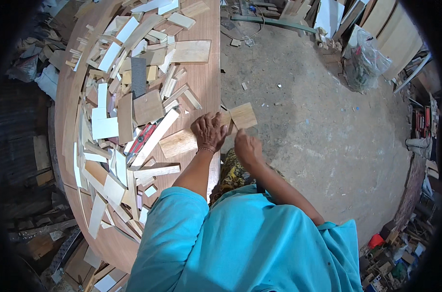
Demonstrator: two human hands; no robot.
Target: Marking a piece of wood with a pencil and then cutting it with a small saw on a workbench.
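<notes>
A pale wooden board lies on the table, and its far end sticks out past the table's right edge. My left hand bears down on the board near that edge, fingers bent over it. Just beyond the edge, my right hand is closed in a fist. From the fist a thin handsaw, seen nearly edge-on, runs across the overhanging part of the board. The saw's handle is hidden inside my fingers.
Wood offcuts and white-faced strips cover the curved table to the left. A red tool lies among them. Stacked panels and a clear plastic bag stand across the concrete floor. Clutter fills the lower right.
</notes>
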